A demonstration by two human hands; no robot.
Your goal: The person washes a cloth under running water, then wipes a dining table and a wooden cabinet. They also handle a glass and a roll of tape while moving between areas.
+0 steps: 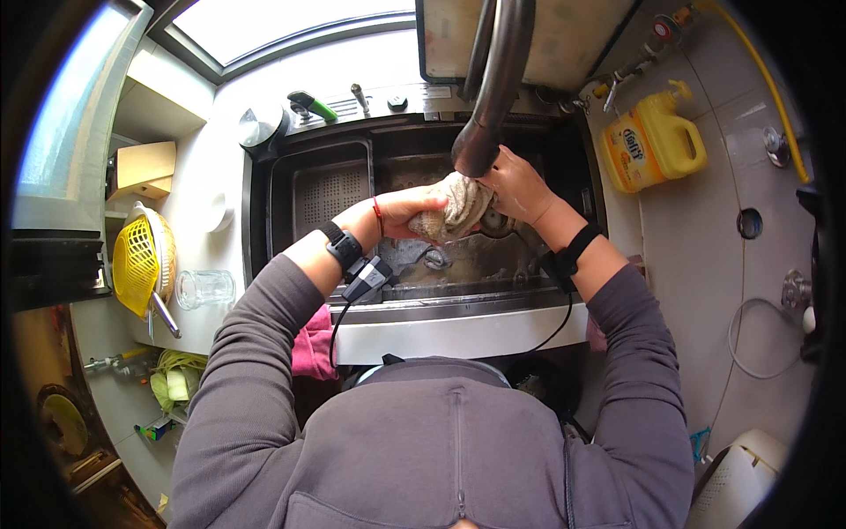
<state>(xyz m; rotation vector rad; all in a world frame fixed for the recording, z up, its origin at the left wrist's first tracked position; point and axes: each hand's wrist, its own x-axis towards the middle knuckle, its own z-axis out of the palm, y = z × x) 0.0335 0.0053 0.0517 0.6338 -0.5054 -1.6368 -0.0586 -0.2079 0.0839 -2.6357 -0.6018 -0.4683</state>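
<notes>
Over a dark kitchen sink (423,291), my left hand (406,210) grips a bunched, wet-looking beige cloth (461,205). My right hand (519,185) is at the cloth's right side, just beside the head of the dark faucet (477,142); its fingers are curled and partly hidden, so how much of the cloth it holds cannot be told. Below the hands, a greyish cloth (433,256) lies on the sink floor in a little water. The drain (494,221) shows partly under my right hand. A perforated basin insert (330,192) fills the sink's left side.
A yellow detergent jug (644,142) stands right of the sink. On the left counter are a glass jar (206,289), a yellow colander (135,268) and a white cup (218,211). A green-handled tool (314,106) lies at the back rim. Pink towels (316,347) hang in front.
</notes>
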